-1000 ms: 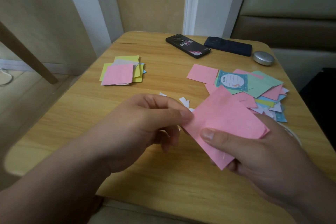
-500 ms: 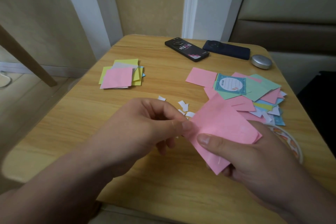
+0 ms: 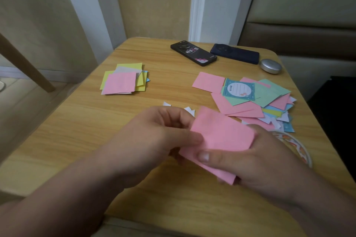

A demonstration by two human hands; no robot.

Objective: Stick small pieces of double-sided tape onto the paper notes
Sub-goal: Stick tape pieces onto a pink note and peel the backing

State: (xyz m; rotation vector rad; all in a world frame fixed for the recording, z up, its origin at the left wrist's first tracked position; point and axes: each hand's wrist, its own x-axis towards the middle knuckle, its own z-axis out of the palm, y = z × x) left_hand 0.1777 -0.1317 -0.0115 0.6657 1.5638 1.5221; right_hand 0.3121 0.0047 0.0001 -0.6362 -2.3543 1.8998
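Change: The pink note point(image 3: 223, 136) lay nearly flat between your hands a second ago. Now it bows upward, with its far edge curling over toward you.
Meaning: You appear to be pressing or rubbing something down at the note's left edge, probably a tape piece. The piece itself is hidden under your thumb, so you cannot count it as stuck yet.
Left hand point(image 3: 154, 140): Its thumb and forefinger pinch the note's left edge, the other fingers are curled beneath, and the wrist comes in from the lower left.
Right hand point(image 3: 250, 161): It cradles the note from below, with the thumb laid across the near edge and the fingers hidden behind the paper.
Hands together: Both are clamped on the same note, close together above the table point(image 3: 77, 131).
Tape roll point(image 3: 296, 146): It sits on the table just beyond your right hand, partly covered by it.
Scraps: White backing scraps point(image 3: 189, 110) lie just past your left fingers.
Notes: A tidy stack point(image 3: 123, 81) sits far left and a loose pile point(image 3: 250, 98) far right. From how they lie, the pile looks like the notes you have yet to tape.
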